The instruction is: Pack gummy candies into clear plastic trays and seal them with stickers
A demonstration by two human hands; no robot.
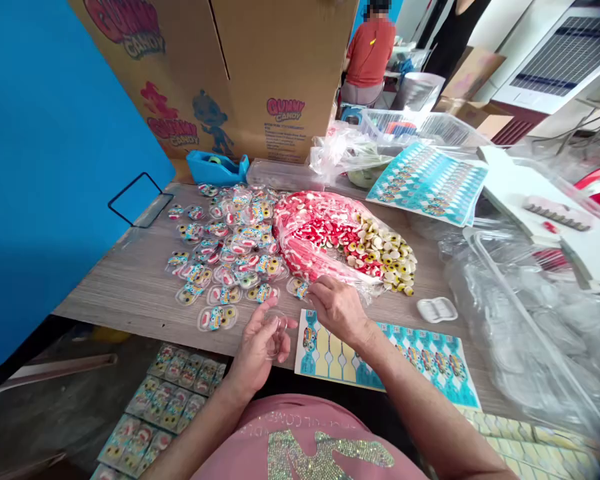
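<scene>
My left hand [261, 341] is curled round a small clear plastic shell [276, 328] near the table's front edge. Just to its right, my right hand [336, 307] rests palm down with its fingers bent, fingertips at a filled candy pack [298, 287] and the edge of the open plastic bag [330, 233] of red-white and yellow gummy candies. Whether those fingers grip anything is hidden. A spread of several filled clear packs [230, 257] lies left of the bag. A sticker sheet [390, 360], partly peeled, lies under my right wrist.
A large Gummy Candy carton [240, 73] stands at the back, a blue panel [55, 167] on the left. A blue tape dispenser [216, 167], more sticker sheets [430, 183], an empty white tray [437, 309] and clear plastic bags [530, 320] surround the work area. A seated person in a red shirt [370, 57] is behind.
</scene>
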